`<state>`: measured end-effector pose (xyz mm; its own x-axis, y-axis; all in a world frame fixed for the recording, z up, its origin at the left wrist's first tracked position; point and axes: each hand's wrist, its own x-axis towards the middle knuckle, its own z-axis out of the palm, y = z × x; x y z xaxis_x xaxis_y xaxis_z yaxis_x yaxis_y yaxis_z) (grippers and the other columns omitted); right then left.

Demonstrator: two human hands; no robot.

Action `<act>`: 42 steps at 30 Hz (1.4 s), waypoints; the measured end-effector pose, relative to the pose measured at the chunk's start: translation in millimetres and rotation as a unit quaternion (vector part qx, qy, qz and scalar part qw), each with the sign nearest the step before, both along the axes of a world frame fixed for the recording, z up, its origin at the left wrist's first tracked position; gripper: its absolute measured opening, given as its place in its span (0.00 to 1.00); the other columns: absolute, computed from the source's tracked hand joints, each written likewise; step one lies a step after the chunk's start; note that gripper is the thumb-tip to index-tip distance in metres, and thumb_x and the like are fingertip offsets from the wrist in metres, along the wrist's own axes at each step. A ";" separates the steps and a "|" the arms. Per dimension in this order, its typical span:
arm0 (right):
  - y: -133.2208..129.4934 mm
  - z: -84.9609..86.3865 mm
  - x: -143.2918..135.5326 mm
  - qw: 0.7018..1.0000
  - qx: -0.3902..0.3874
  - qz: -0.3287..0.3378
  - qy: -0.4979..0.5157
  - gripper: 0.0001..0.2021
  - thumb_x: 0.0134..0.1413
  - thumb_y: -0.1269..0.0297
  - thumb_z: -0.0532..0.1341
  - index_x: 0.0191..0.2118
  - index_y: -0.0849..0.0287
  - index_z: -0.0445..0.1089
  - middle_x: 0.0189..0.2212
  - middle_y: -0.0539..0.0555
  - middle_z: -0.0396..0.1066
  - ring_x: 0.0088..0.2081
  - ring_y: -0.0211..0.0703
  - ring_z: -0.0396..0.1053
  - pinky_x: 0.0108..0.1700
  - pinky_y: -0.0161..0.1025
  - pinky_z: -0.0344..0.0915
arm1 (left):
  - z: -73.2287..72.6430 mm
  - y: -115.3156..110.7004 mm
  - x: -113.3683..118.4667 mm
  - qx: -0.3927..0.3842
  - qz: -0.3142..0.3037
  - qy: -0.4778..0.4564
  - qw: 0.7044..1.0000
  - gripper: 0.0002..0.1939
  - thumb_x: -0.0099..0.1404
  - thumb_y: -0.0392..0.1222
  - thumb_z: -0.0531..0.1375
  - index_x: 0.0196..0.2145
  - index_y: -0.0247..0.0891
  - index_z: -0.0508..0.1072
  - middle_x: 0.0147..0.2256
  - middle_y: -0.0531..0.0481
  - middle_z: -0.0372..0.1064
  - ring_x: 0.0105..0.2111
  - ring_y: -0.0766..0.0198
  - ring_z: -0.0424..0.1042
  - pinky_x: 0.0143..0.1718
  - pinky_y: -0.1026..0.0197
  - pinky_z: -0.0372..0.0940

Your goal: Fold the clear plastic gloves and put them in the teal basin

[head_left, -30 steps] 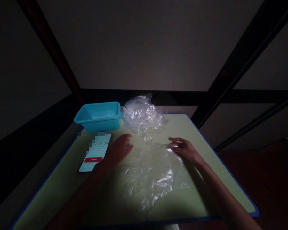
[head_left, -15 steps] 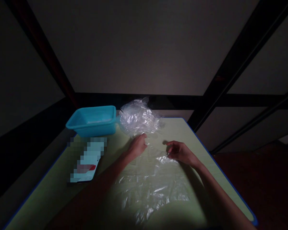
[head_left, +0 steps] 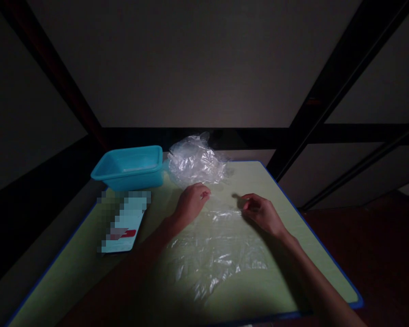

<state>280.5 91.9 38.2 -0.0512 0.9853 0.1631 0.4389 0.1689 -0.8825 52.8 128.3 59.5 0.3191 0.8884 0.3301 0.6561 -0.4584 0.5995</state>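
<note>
A thin clear plastic bag [head_left: 221, 261] lies spread and wrinkled across the middle of the table, its shiny creases catching the light. At its far left corner my left hand [head_left: 192, 201] is closed, thumb and fingers pinching the film. My right hand [head_left: 265, 215] is at the far right corner, fingers curled, with the bag's edge running into its fingertips. The edge between both hands looks slightly stretched. Just beyond my left hand sits a crumpled heap of clear plastic [head_left: 196, 161].
A turquoise plastic basin [head_left: 136, 181] stands at the table's back left. Nearer on the left lies a phone-like flat device [head_left: 131, 227], partly blurred out. The pale green table [head_left: 327, 281] has a blue edge and stands against a panelled wall [head_left: 197, 63].
My left hand has turned a little, its pinching fingertips now more visible. My right fingers have closed in slightly at the bag's edge. The whole view has shifted slightly.
</note>
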 end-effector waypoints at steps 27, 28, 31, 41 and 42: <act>-26.2 -4.1 -5.1 0.995 0.053 -0.025 -0.076 0.11 0.44 0.68 0.58 0.37 0.57 0.69 0.30 0.55 0.74 0.34 0.49 0.71 0.41 0.46 0.64 | -30.9 -59.7 -9.5 -0.008 -0.018 -0.099 0.995 0.11 0.53 0.24 0.57 0.24 0.38 0.71 0.33 0.51 0.72 0.35 0.62 0.72 0.39 0.61 0.66; -28.3 -4.7 -5.5 0.994 0.059 -0.032 -0.082 0.11 0.44 0.68 0.57 0.37 0.57 0.69 0.32 0.56 0.74 0.35 0.50 0.71 0.42 0.46 0.64 | -32.4 -60.9 -9.5 -0.011 -0.017 -0.098 0.995 0.11 0.53 0.24 0.57 0.24 0.38 0.72 0.34 0.50 0.72 0.36 0.62 0.72 0.40 0.60 0.66; -35.3 -5.0 -9.3 0.991 0.073 -0.047 -0.106 0.11 0.47 0.68 0.55 0.37 0.58 0.69 0.35 0.58 0.74 0.38 0.51 0.71 0.43 0.46 0.65 | -36.2 -65.2 -9.3 -0.020 -0.017 -0.096 0.995 0.12 0.53 0.23 0.57 0.25 0.38 0.72 0.36 0.49 0.72 0.38 0.61 0.72 0.41 0.59 0.67; -52.2 -0.9 -46.7 0.955 0.109 0.059 -0.269 0.22 0.52 0.77 0.47 0.51 0.63 0.66 0.51 0.62 0.68 0.51 0.49 0.66 0.55 0.51 0.59 | -27.9 -81.4 -7.3 -0.061 -0.039 -0.081 0.994 0.26 0.39 0.18 0.49 0.31 0.39 0.73 0.42 0.48 0.71 0.44 0.57 0.70 0.48 0.55 0.65; -53.1 -1.8 -50.1 0.947 0.108 0.069 -0.294 0.23 0.53 0.77 0.47 0.53 0.64 0.65 0.52 0.63 0.67 0.53 0.50 0.64 0.57 0.53 0.56 | -26.2 -81.7 -5.9 -0.061 -0.038 -0.082 0.994 0.26 0.39 0.19 0.50 0.32 0.39 0.73 0.43 0.47 0.71 0.45 0.56 0.70 0.49 0.55 0.65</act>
